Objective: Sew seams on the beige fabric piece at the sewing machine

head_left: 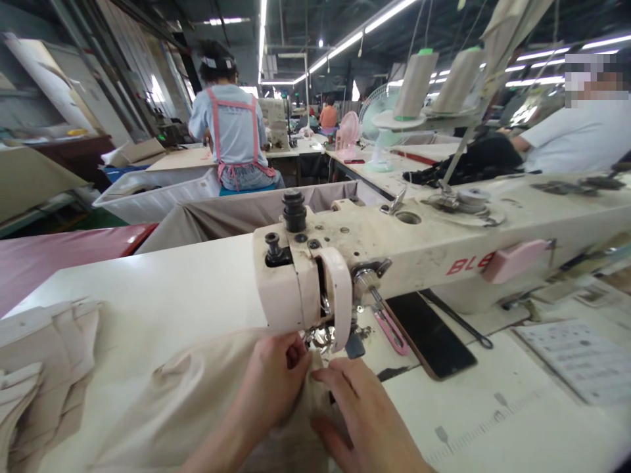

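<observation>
A beige piece of fabric [197, 387] lies over the white table and runs up to the needle area of a sewing machine [305, 276]. My left hand [276, 378] is closed on the fabric just in front of the presser foot, thumb and fingers pinched together. Close by on the right, my right hand [362, 407] grips a folded edge of the same fabric, its fingers bent. The needle itself is hidden behind the machine's head and my fingers. Stacked beige cut pieces [54, 368] rest at the table's left side.
Right of the needle lie pink thread snips [392, 332], a black phone [428, 335], a dark slim tool [458, 318] and a printed sheet [566, 358]. Thread cones [417, 85] stand above the machine. A person in a pink apron [231, 125] sits ahead; another person [582, 138] is at right.
</observation>
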Motion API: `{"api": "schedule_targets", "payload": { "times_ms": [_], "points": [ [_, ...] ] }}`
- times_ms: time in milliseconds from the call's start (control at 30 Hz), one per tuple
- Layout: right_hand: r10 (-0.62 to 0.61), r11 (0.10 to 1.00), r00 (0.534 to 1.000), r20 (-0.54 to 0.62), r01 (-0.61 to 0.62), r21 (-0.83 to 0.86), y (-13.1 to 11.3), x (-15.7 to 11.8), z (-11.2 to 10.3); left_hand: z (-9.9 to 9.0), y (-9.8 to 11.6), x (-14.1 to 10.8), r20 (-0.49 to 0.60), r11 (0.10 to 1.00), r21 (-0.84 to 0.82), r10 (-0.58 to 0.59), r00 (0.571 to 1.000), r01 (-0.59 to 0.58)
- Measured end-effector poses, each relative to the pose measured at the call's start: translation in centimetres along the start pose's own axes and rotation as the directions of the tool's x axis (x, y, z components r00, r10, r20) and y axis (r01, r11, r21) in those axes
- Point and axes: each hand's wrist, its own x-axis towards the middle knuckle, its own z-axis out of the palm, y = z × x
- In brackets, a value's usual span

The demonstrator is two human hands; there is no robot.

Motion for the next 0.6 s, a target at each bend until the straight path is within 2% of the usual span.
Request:
{"api": "schedule_targets", "payload": {
  "times_ms": [67,167,333,467,600],
  "points": [
    [-0.186,0.963,0.982,0.043,0.19,-0.19,0.2,-0.3,-0.3,0.0,0.6,0.0,-0.014,0.999,0.006,-0.052,0.999,0.052],
    [-0.253,0.923,0.955,0.155,0.286,-0.258,0.3,0.1,-1.2,-0.1,1.3,0.2,0.004,0.995,-0.006,-0.101,0.995,0.101],
    [-0.177,0.939,0.95,0.258,0.241,-0.245,-0.3,1.4,-2.8,0.0,1.7,0.4,-0.034,0.986,-0.019,-0.166,0.986,0.166],
    [-0.172,0.952,0.952,0.254,0.226,-0.204,-0.2,1.8,-3.2,-0.2,1.6,0.8,-0.04,0.983,-0.038,-0.179,0.983,0.177],
    [-0.176,0.957,0.95,0.257,0.227,-0.183,0.0,1.9,-3.0,-0.4,1.5,1.1,-0.04,0.988,-0.063,-0.143,0.989,0.14]
  ]
}}
